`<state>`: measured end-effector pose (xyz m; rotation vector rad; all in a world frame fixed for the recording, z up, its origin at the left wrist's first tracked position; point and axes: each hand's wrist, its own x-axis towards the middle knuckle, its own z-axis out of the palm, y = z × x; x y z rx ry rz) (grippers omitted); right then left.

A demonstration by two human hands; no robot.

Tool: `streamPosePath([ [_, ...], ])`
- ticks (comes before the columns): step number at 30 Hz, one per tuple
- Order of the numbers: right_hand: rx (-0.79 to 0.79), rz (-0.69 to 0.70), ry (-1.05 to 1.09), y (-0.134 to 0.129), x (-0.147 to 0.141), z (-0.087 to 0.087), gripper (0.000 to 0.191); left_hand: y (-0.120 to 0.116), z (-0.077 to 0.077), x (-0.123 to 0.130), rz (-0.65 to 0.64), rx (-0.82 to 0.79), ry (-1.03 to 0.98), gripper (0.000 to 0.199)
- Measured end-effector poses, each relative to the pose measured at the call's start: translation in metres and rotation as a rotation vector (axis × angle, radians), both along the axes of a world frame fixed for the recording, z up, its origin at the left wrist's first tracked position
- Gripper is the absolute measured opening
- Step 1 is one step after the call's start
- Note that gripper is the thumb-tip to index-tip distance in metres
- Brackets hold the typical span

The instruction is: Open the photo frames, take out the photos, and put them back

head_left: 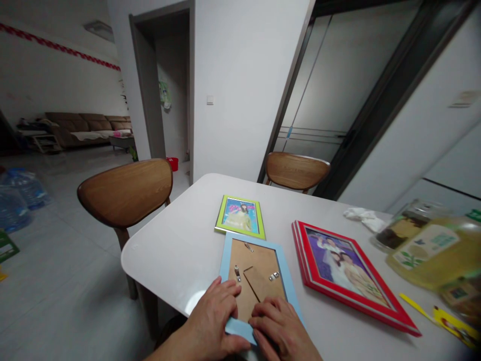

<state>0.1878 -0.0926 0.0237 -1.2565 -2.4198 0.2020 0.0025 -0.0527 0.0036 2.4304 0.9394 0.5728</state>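
Note:
A light blue picture frame (289,285) lies face down near the table's front edge, its brown backing board (259,260) and metal clips showing. My left hand (216,321) rests on its lower left corner, fingers curled over the backing and thumb along the bottom bar. My right hand (280,326) presses at the bottom edge on the right, fingers bent together; what is under its fingertips is hidden. Beyond the blue frame, touching or nearly touching it, lies a lime green frame (262,220) with a photo. Red frames (349,276), apparently stacked, lie to the right with a photo facing up.
The white table (169,245) also holds a crumpled tissue (364,217), a glass jar (406,225), a bottle of yellow liquid (432,255) and yellow items (456,323) at the right. Wooden chairs (128,190) stand at the left and far sides.

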Motion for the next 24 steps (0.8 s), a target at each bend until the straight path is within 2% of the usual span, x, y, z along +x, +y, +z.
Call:
streamPosePath([
  [5, -0.084, -0.148, 0.087, 0.019, -0.004, 0.001, 0.023, 0.000, -0.005, -0.001, -0.014, 0.006, -0.024, 0.036],
  [10, -0.036, -0.327, 0.067, 0.054, -0.019, -0.001, 0.025, 0.000, -0.005, 0.000, -0.016, 0.005, -0.042, 0.037],
  [14, -0.018, -0.301, -0.012, 0.066, -0.030, -0.006, 0.023, 0.001, -0.001, 0.001, -0.026, -0.015, -0.076, 0.036],
  [20, 0.005, -0.290, -0.008, 0.068, -0.032, -0.011, 0.019, 0.002, -0.001, 0.002, -0.022, -0.009, -0.124, 0.034],
  [24, 0.001, -0.266, -0.052, 0.070, -0.033, -0.010, 0.022, 0.002, -0.002, 0.003, -0.003, -0.016, -0.117, 0.035],
])
